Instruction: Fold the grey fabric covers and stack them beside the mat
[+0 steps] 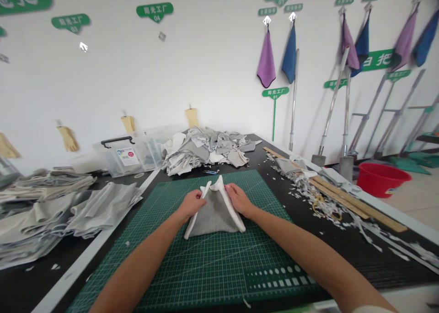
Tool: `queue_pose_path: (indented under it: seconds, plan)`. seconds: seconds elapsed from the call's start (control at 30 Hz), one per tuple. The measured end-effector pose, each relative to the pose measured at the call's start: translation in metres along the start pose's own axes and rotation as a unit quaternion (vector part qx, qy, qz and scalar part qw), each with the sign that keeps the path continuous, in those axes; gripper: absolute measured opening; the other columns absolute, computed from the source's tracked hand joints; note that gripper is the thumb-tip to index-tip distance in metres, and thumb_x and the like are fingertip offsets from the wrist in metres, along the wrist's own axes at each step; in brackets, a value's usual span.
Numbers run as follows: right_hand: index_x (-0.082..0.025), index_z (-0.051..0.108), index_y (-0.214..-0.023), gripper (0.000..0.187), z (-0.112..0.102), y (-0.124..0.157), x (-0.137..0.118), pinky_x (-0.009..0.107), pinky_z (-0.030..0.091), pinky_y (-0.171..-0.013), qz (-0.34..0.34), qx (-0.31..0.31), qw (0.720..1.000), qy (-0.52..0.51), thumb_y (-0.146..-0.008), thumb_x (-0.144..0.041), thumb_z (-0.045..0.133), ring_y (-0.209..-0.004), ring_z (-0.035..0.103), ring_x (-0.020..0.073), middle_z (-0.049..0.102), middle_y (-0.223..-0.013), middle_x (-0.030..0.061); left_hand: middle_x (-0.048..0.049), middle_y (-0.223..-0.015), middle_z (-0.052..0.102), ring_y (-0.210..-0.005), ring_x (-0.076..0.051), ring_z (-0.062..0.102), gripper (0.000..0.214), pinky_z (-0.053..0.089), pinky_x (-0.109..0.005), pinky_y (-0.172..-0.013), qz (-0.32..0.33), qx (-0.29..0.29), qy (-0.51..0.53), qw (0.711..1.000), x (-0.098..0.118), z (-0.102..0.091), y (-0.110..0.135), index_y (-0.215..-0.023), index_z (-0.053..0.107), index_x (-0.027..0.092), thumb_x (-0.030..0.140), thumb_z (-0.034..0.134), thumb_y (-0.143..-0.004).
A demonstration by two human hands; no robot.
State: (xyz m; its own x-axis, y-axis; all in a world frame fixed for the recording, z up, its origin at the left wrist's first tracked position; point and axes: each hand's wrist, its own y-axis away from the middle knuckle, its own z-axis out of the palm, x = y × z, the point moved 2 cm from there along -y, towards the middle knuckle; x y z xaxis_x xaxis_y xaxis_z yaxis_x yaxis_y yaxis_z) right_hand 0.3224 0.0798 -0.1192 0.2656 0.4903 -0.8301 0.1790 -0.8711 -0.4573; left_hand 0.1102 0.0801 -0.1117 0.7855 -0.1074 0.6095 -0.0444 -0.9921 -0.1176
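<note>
On a green cutting mat (pixel 202 267) lies a triangular piece of grey fabric (pixel 216 214) with white binding along its two slanted edges. My left hand (pixel 192 204) pinches the fabric's left edge near the top. My right hand (pixel 238 199) grips the right edge just across from it. The two hands are close together, with the white-edged peak of the cloth standing up between them. The cloth's lower edge rests flat on the mat.
Folded grey fabric pieces (pixel 103 207) are stacked at the left, and a heap of grey and white offcuts (pixel 206 150) lies beyond the mat. A clear plastic bin (pixel 128 155) stands at the back left. White scraps and wooden rulers (pixel 343 196) lie at the right, with a red basin (pixel 382 178) on the floor.
</note>
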Motion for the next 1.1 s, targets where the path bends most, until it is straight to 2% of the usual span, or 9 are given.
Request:
queue_pose_path:
  seconds: [0.13, 0.3, 0.43, 0.5, 0.67, 0.8, 0.87, 0.97, 1.1]
  plan:
    - [-0.018, 0.050, -0.101, 0.033, 0.005, 0.000, -0.001, 0.029, 0.043, -0.079, 0.059, 0.069, 0.995, -0.041, -0.081, -0.044, 0.050, -0.088, 0.055, 0.0163, 0.059, -0.097, 0.0038, 0.0016, -0.075, 0.056, -0.073, -0.013, 0.053, 0.012, 0.040, -0.022, -0.065, 0.054, 0.041, 0.020, 0.997, 0.011, -0.003, 0.005, -0.078, 0.052, 0.019, 0.016, 0.049, -0.067]
    - [-0.017, 0.025, -0.130, 0.070, 0.009, -0.001, -0.004, 0.031, 0.045, -0.080, 0.142, 0.090, 0.981, -0.101, -0.072, -0.034, 0.061, -0.088, 0.060, 0.0175, 0.060, -0.106, 0.0084, -0.0079, -0.113, 0.056, -0.104, -0.022, 0.052, 0.047, 0.040, -0.034, -0.089, 0.093, 0.085, 0.000, 0.992, 0.023, -0.002, 0.019, -0.116, 0.047, 0.017, 0.022, 0.056, -0.069]
    - [-0.017, 0.053, -0.106, 0.031, 0.010, 0.002, -0.015, 0.030, 0.045, -0.073, 0.079, 0.053, 0.994, -0.057, -0.076, -0.027, 0.053, -0.077, 0.059, 0.0174, 0.063, -0.090, 0.0043, -0.0098, -0.142, 0.034, -0.130, -0.025, 0.030, 0.073, 0.025, -0.038, -0.108, 0.211, 0.049, -0.039, 0.975, 0.037, 0.002, 0.033, -0.136, 0.033, 0.017, 0.024, 0.060, -0.069]
    - [-0.017, 0.058, -0.087, 0.017, 0.011, 0.003, -0.021, 0.028, 0.044, -0.069, 0.035, 0.048, 0.997, -0.042, -0.080, -0.030, 0.049, -0.074, 0.056, 0.0164, 0.062, -0.082, 0.0024, -0.0087, -0.139, 0.039, -0.129, -0.025, 0.032, 0.066, 0.024, -0.040, -0.109, 0.259, 0.020, -0.019, 0.966, 0.041, 0.003, 0.036, -0.133, 0.040, 0.018, 0.022, 0.058, -0.070]
    - [-0.018, 0.050, -0.062, 0.033, 0.010, 0.004, -0.027, 0.024, 0.037, -0.056, 0.004, 0.068, 0.997, -0.046, -0.086, -0.039, 0.041, -0.061, 0.046, 0.0127, 0.050, -0.060, -0.0023, -0.0081, -0.130, 0.049, -0.119, -0.024, 0.045, 0.031, 0.035, -0.038, -0.101, 0.336, -0.009, 0.113, 0.935, 0.048, 0.003, 0.040, -0.104, 0.063, 0.019, 0.023, 0.057, -0.074]
    - [-0.018, 0.055, -0.069, 0.023, 0.009, 0.003, -0.036, 0.023, 0.038, -0.057, -0.010, 0.059, 0.997, -0.043, -0.083, -0.035, 0.048, -0.061, 0.048, 0.0122, 0.054, -0.064, -0.0024, -0.0073, -0.121, 0.055, -0.110, -0.021, 0.052, 0.027, 0.040, -0.035, -0.097, 0.322, 0.021, 0.136, 0.937, 0.054, 0.001, 0.045, -0.102, 0.063, 0.019, 0.021, 0.052, -0.077]
    - [-0.018, 0.060, -0.081, 0.019, 0.008, 0.005, -0.044, 0.024, 0.040, -0.061, -0.029, 0.034, 0.998, -0.045, -0.083, -0.032, 0.048, -0.066, 0.052, 0.0128, 0.060, -0.072, -0.0011, -0.0080, -0.127, 0.051, -0.114, -0.021, 0.049, 0.035, 0.037, -0.036, -0.099, 0.315, 0.060, 0.114, 0.940, 0.056, -0.001, 0.046, -0.112, 0.058, 0.019, 0.023, 0.050, -0.078]
    - [-0.019, 0.064, -0.086, 0.025, 0.009, 0.012, -0.057, 0.024, 0.041, -0.066, -0.079, -0.023, 0.997, 0.002, -0.088, -0.031, 0.042, -0.071, 0.055, 0.0135, 0.064, -0.078, 0.0003, -0.0075, -0.139, 0.038, -0.123, -0.025, 0.040, 0.033, 0.031, -0.038, -0.104, 0.315, 0.085, 0.070, 0.943, 0.056, -0.005, 0.045, -0.107, 0.061, 0.017, 0.026, 0.050, -0.077]
    - [-0.021, 0.064, -0.081, 0.029, 0.013, 0.023, -0.067, 0.024, 0.039, -0.066, -0.120, -0.046, 0.989, 0.073, -0.090, -0.032, 0.040, -0.069, 0.055, 0.0136, 0.064, -0.076, 0.0002, -0.0070, -0.111, 0.059, -0.108, -0.023, 0.051, 0.022, 0.036, -0.036, -0.099, 0.281, 0.066, 0.038, 0.957, 0.051, -0.004, 0.043, -0.084, 0.066, 0.018, 0.028, 0.046, -0.079]
